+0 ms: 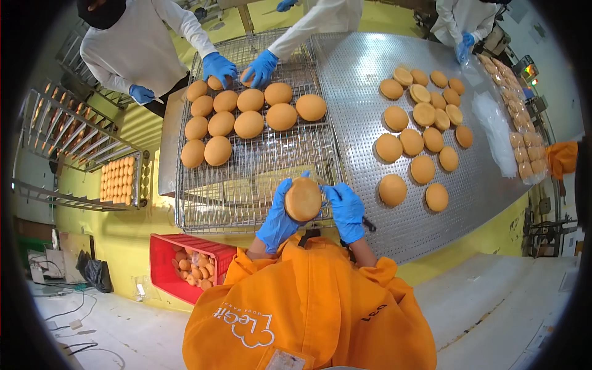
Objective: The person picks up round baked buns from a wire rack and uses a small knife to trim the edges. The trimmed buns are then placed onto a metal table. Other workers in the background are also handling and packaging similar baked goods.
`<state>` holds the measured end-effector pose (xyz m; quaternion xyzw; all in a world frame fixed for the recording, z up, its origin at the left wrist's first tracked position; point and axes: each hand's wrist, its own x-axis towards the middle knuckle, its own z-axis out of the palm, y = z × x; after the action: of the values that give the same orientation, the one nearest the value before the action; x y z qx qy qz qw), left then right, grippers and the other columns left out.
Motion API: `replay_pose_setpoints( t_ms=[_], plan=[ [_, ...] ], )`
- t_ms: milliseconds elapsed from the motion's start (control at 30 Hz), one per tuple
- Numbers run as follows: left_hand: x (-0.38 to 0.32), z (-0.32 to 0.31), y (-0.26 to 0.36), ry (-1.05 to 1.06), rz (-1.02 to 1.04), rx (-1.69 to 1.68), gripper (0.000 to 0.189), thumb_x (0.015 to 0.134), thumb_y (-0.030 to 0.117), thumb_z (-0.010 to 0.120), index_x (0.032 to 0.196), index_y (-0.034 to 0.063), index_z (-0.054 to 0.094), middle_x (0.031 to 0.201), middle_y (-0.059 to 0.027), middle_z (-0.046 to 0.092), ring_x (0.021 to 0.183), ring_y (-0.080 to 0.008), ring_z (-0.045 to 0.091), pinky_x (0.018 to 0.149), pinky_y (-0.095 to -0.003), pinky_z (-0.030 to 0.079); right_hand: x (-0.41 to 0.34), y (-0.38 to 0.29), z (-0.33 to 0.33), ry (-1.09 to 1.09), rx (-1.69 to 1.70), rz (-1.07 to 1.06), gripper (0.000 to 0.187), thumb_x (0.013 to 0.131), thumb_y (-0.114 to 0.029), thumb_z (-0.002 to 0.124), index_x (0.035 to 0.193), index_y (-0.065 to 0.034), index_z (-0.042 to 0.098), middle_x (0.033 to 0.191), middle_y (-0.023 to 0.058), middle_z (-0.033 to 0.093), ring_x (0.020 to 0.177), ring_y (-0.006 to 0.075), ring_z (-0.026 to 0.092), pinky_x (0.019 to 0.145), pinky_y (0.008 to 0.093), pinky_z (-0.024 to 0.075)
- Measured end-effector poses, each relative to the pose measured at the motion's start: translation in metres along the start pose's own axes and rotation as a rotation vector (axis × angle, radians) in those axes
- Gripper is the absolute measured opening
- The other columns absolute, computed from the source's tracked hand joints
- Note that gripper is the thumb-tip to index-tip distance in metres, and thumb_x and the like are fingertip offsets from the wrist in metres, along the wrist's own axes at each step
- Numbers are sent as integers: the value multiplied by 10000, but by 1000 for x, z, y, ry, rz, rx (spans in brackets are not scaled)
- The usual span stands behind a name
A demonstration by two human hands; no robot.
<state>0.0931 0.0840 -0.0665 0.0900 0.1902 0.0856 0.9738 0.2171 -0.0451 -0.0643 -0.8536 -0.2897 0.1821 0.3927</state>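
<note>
My left hand [279, 221], in a blue glove, holds a round bun [303, 200] upright above the near part of the wire rack [208, 194]. My right hand [346, 210], gloved too, is at the bun's right side, its fingers closed on a tool with a black handle [369, 225]; the tool's other end is hard to make out. Golden buns [249, 124] stand in rows on the far part of the rack. More buns [422, 169] lie scattered on the perforated metal table [360, 92] to the right, some with their paler side up.
Co-workers' gloved hands [262, 68] touch buns at the rack's far end. Packed buns [527, 138] and plastic bags [495, 134] lie at the table's right. A red crate [185, 289] with bun pieces stands at lower left; a trolley [83, 203] with trays stands farther left.
</note>
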Motion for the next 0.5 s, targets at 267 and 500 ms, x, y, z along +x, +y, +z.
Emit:
replay_pose_setpoints(
  t_ms=[267,500],
  plan=[
    [36,39,-28,-8,-42,773,705,958,494,483,1520,180,195,1512,-83,294,1384,-257,294,1132,-426,264,-13,28,-4,80,559,123,598,808,-350,754,1262,-28,538,1145,103,627,828,156,621,741,277,521],
    [187,110,73,-97,715,2003,788,907,529,543,1451,10,308,1490,-224,323,1394,-366,281,1142,-440,235,45,69,-105,238,1405,341,542,987,-498,407,1283,-57,512,970,13,644,426,26,325,359,201,285]
  ],
)
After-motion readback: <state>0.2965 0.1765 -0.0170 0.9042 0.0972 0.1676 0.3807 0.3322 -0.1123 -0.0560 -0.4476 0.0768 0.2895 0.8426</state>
